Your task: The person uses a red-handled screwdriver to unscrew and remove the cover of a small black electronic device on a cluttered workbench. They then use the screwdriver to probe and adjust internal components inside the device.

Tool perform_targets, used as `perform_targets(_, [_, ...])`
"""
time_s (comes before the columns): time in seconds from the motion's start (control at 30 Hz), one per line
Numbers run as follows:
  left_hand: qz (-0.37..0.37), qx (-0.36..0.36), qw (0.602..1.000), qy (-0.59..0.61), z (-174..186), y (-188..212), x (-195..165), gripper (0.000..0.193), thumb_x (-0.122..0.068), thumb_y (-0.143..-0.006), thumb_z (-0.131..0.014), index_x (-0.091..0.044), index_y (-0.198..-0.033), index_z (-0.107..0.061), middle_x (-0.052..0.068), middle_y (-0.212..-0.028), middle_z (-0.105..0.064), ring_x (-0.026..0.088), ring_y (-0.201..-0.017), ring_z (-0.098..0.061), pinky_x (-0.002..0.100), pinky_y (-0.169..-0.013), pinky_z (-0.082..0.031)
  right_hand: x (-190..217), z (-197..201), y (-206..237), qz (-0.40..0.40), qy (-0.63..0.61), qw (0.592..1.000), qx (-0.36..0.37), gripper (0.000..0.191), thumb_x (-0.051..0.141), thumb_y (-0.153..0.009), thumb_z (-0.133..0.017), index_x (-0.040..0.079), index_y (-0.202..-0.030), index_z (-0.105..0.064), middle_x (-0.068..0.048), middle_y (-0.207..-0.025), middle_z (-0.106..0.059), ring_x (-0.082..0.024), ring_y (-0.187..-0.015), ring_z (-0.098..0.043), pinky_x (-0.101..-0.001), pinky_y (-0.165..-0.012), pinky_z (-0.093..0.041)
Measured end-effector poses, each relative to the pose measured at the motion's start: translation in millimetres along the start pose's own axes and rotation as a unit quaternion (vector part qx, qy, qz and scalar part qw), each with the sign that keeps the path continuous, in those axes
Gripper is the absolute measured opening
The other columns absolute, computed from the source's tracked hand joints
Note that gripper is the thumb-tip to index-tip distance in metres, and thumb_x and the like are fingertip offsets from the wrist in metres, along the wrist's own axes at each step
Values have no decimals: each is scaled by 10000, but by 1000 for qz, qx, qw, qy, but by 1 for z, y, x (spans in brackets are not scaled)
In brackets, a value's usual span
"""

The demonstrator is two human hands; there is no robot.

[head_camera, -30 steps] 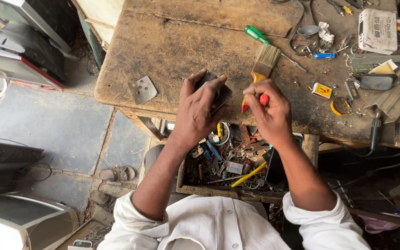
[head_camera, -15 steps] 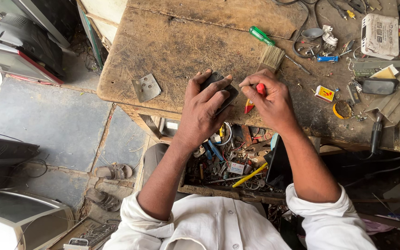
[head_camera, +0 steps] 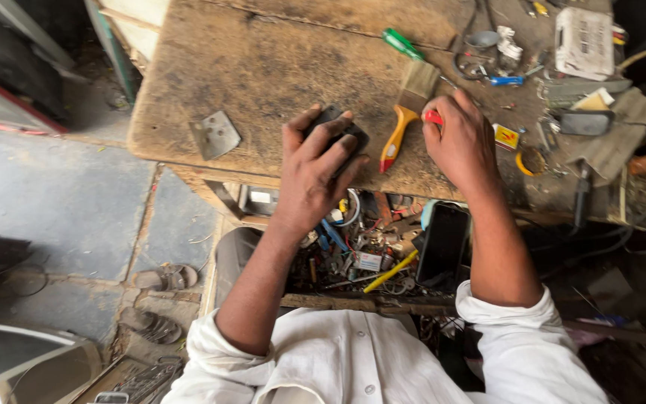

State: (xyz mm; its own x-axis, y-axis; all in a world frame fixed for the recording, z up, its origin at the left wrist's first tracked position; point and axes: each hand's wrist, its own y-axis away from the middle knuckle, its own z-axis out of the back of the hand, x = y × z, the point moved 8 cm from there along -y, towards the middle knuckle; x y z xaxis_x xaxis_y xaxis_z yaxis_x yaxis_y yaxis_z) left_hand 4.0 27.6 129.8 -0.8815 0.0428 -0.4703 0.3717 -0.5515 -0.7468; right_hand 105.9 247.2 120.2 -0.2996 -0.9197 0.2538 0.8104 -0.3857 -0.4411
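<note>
While a metal plate (head_camera: 215,135) lies near the bench's (head_camera: 263,67) front-left corner, the left hand (head_camera: 314,173) clasps a black block (head_camera: 336,127) at the front edge; beside a brush (head_camera: 408,105), the right hand (head_camera: 463,142) pinches a red tool (head_camera: 433,117).

head view, steeply down, near workbench (head_camera: 263,82)

Left hand (head_camera: 315,168) over black part (head_camera: 336,129); right hand (head_camera: 463,142) around red tool (head_camera: 433,117)
</note>
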Motion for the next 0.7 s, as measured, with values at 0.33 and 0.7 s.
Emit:
perform_targets(0.33, [-6,32,999,14,-3,2,4,332,-198,-924,-831,-160,-1229,-703,78,-1414,-603,424,-1370,-443,525,-1144,-414,-78,-29,30,-79,-30,995,45,146,39,-934,-686,41,-1079,-666,-184,-1134,-613,-361,-1002,-659,-448,-857,-548])
perform_targets(0.7, [-4,50,999,16,-3,2,4,348,-217,-922,-817,-195,-1244,-687,88,-1467,-565,429,-1421,-434,532,-1171,-427,47,61,14,97,-265,952,-121,304,-49,-1134,-631,33,-1400,-511,-213,-1264,-686,-303,-1144,-715,-400,-990,-618])
